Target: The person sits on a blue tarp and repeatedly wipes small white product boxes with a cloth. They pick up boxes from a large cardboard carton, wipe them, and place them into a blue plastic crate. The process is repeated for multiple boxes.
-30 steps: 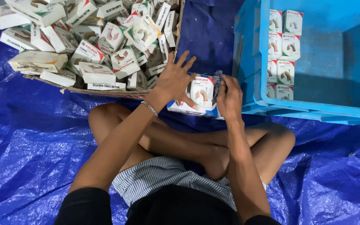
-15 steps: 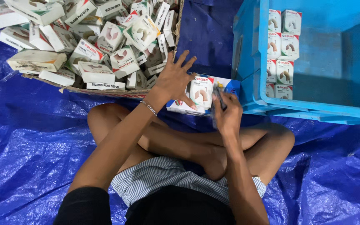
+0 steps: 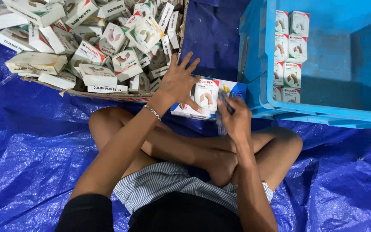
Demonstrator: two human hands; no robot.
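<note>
Reaching forward with fingers spread and gripping nothing, the left hand [image 3: 179, 83] presses flat on small boxes [image 3: 202, 98] above the crossed legs; the right hand [image 3: 235, 120] pinches a dark strip [image 3: 220, 112] beside them.

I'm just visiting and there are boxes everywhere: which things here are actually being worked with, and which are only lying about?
In hand:
left hand, spread on the small box
right hand, gripping a dark object, too blurred to identify
blue crate with boxes stacked inside

Lying about:
heap of loose boxes in the cardboard tray
blue tarp
</note>
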